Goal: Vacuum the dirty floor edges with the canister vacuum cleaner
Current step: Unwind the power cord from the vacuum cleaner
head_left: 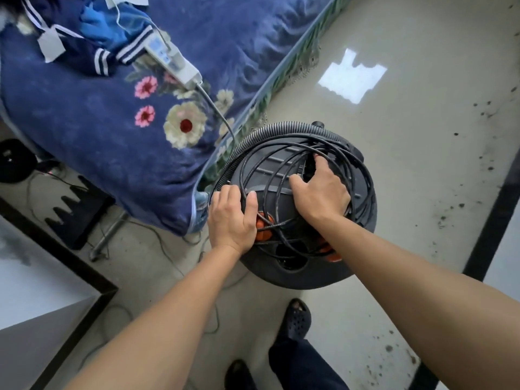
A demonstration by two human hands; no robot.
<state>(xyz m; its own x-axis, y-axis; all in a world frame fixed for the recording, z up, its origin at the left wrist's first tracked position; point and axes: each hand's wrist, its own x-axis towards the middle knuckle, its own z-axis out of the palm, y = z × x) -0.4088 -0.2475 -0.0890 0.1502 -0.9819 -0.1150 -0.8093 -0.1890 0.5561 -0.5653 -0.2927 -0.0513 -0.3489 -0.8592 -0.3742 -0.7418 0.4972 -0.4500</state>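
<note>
- canister vacuum (295, 274) stands on the floor (394, 170), hard against the near corner of the bed (112, 142), straight ahead of me and below both hands.
- black cord (261, 170) lies in loose loops all over the lid; ribbed hose (281, 128) wraps round the far rim.
- my left hand (229, 218) is at the lid's left edge, fingers (225, 192) curled over the cord loops there, thumb laid across them just beside an orange latch (264, 223).
- my right hand (323, 195) is on the middle of the lid, fingers (320, 161) hooked in among the loops. It looks like they pinch the cord, but the tips are partly hidden.
- key relation: the coil lies flat on top, loops running left to right under both hands; the right hand is nearer its centre, so I judge that hand lifts the cord off.
- nothing vacuumed yet, by my guess.
- floor is pale and glossy; dirt specks (484, 114) lie scattered along the dark strip (489, 220) at its right edge, well apart from the vacuum.
- power strip (174, 63) lies on the bed.
</note>
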